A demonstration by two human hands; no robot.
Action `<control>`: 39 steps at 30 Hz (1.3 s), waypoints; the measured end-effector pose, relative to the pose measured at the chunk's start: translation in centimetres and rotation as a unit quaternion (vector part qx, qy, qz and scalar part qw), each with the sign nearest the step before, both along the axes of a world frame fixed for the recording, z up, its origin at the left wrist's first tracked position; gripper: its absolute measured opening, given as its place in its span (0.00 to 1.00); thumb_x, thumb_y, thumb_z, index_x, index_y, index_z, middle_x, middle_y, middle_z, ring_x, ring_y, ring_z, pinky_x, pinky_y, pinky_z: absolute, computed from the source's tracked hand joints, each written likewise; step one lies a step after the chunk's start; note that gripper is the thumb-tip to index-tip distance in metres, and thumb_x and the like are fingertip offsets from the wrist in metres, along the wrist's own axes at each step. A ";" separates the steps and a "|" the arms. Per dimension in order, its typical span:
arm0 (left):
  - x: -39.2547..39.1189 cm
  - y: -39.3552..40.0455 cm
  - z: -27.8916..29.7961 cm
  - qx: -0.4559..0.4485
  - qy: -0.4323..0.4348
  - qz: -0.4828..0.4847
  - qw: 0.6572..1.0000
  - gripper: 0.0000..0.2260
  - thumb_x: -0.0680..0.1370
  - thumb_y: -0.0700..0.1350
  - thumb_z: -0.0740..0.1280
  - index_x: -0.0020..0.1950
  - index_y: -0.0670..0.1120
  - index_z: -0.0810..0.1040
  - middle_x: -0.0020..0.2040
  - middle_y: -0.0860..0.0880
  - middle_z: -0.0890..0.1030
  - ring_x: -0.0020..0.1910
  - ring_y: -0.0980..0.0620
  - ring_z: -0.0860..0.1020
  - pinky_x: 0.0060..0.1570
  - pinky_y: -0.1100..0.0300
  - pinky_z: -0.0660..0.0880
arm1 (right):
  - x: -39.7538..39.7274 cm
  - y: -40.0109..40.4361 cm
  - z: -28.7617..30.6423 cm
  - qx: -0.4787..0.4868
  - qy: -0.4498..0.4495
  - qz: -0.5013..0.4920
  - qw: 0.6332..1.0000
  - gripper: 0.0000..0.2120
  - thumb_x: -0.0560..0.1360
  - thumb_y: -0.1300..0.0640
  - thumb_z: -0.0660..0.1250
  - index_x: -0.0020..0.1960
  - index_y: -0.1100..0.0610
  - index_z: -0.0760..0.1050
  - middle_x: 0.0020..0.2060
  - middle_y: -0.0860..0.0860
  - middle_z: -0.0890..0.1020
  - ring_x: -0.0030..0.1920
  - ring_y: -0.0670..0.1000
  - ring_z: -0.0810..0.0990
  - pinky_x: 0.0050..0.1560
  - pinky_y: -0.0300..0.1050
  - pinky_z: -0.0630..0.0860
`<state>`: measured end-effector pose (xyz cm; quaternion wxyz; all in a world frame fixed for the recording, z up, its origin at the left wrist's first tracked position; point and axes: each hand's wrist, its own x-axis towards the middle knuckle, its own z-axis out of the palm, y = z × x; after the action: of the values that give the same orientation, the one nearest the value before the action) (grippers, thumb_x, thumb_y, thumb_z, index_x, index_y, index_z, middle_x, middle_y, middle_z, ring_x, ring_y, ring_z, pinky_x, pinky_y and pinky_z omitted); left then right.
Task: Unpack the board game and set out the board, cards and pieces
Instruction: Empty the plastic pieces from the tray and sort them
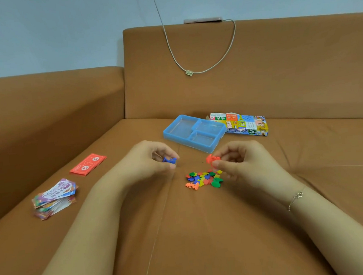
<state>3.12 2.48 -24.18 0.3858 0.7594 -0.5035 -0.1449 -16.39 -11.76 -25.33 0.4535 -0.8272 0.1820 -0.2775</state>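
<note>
Above the sofa seat (203, 231), the left hand (150, 158) is pinching a blue piece (169, 160) and the right hand (239, 157) a red piece (211, 159), over the mixed pile (204, 179). Sorting pieces seems underway; the emptied tray (169, 132) and box (247, 123) are lying behind, cards (54, 198) left. Next likely calls for setting each colour apart.

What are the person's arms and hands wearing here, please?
Both forearms are bare, with no sleeves in view. The right wrist carries a thin chain bracelet with a small ring clasp. The left hand and right hand show no gloves or rings.
</note>
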 end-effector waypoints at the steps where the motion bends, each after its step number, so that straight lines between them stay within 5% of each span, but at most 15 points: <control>1: 0.2 0.1 0.0 -0.002 -0.001 0.016 1.000 0.07 0.72 0.40 0.73 0.47 0.51 0.83 0.42 0.54 0.79 0.35 0.60 0.73 0.35 0.78 0.67 | 0.0 0.1 0.0 0.001 0.001 0.012 1.000 0.02 0.72 0.61 0.72 0.43 0.56 0.81 0.35 0.57 0.84 0.29 0.49 0.75 0.28 0.37 0.72; 8: 1.1 2.2 -0.5 -0.084 -0.004 0.125 0.989 0.04 0.73 0.42 0.72 0.41 0.50 0.83 0.42 0.55 0.83 0.40 0.58 0.76 0.40 0.70 0.70 | 1.5 2.6 -0.7 -0.145 0.043 0.078 0.985 0.05 0.71 0.60 0.71 0.41 0.51 0.79 0.31 0.41 0.77 0.31 0.42 0.70 0.35 0.31 0.68; 12: 0.3 3.5 -1.0 -0.173 0.045 0.154 0.972 0.05 0.72 0.43 0.73 0.42 0.54 0.84 0.45 0.55 0.82 0.41 0.58 0.77 0.44 0.66 0.72 | 2.2 4.0 -0.5 -0.207 0.056 0.083 0.973 0.03 0.73 0.58 0.70 0.42 0.51 0.79 0.31 0.39 0.77 0.33 0.42 0.72 0.35 0.32 0.68; 15: 0.1 4.7 -0.6 -0.200 0.049 0.152 0.967 0.06 0.72 0.44 0.74 0.43 0.56 0.84 0.42 0.55 0.76 0.35 0.64 0.71 0.40 0.73 0.67 | 3.6 5.2 0.2 -0.234 0.059 0.073 0.968 0.02 0.73 0.55 0.71 0.43 0.53 0.80 0.30 0.42 0.76 0.33 0.43 0.71 0.35 0.33 0.68; 22: 1.7 9.0 0.9 -0.121 -0.065 0.232 0.963 0.03 0.71 0.42 0.74 0.41 0.50 0.83 0.38 0.56 0.81 0.35 0.62 0.76 0.35 0.75 0.68 | 11.2 8.7 1.2 -0.184 0.065 0.061 0.979 0.05 0.71 0.55 0.73 0.39 0.53 0.79 0.29 0.44 0.74 0.29 0.42 0.70 0.32 0.31 0.66; 28: 4.3 10.7 2.3 0.045 -0.156 0.218 0.962 0.06 0.70 0.45 0.74 0.40 0.54 0.79 0.39 0.57 0.79 0.41 0.56 0.78 0.40 0.58 0.77 | 15.9 11.0 -0.4 -0.152 0.099 0.054 0.982 0.07 0.70 0.54 0.73 0.39 0.57 0.80 0.28 0.45 0.74 0.29 0.42 0.69 0.31 0.35 0.66; 33: 5.1 11.5 2.7 0.136 -0.230 0.193 0.944 0.04 0.70 0.45 0.74 0.43 0.51 0.80 0.39 0.56 0.79 0.40 0.57 0.75 0.35 0.63 0.68 | 16.9 11.9 -2.1 -0.159 0.078 0.068 0.982 0.06 0.71 0.56 0.71 0.37 0.55 0.78 0.28 0.44 0.74 0.29 0.41 0.69 0.32 0.31 0.65; 39: 5.6 12.0 1.7 0.159 -0.254 0.196 0.934 0.05 0.72 0.45 0.72 0.41 0.53 0.77 0.36 0.57 0.75 0.46 0.56 0.77 0.49 0.60 0.65 | 17.7 12.2 -2.5 -0.146 0.062 0.079 0.984 0.07 0.71 0.57 0.72 0.40 0.61 0.80 0.29 0.44 0.74 0.30 0.41 0.68 0.36 0.39 0.67</control>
<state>8.68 14.46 -22.46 0.1394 0.9058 -0.3965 0.0531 1.33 0.46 -27.88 0.3359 -0.9120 0.1019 -0.2124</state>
